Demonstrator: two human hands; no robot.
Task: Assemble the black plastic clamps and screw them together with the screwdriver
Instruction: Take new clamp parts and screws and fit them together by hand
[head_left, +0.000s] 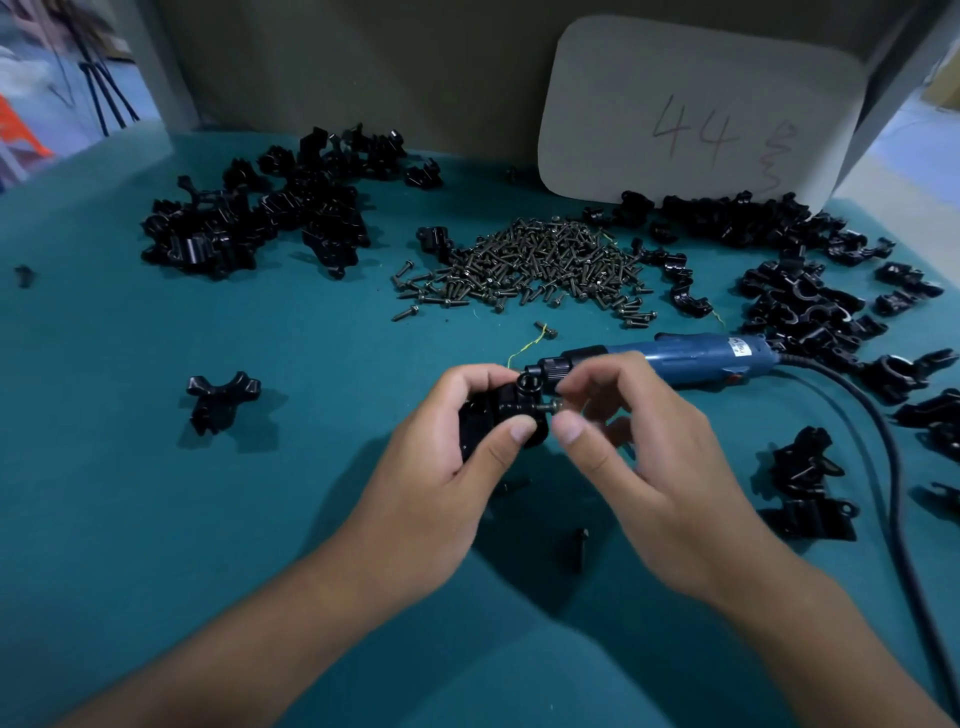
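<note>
My left hand (457, 452) grips a black plastic clamp (506, 410) above the teal table, thumb pressed on its front. A dark screw (546, 408) sticks out of the clamp's right side. My right hand (623, 436) pinches that screw's head between thumb and fingertips. The blue electric screwdriver (696, 356) lies on the table just behind my hands, its black tip pointing left and its cable trailing off to the right.
A heap of dark screws (535, 265) lies mid-table. Piles of black clamp parts sit at the back left (260, 213) and along the right (800, 291). A single clamp (221, 397) lies left of my hands. A loose screw (581, 545) lies near my right wrist. A grey card marked 44 (701, 109) leans on the back wall.
</note>
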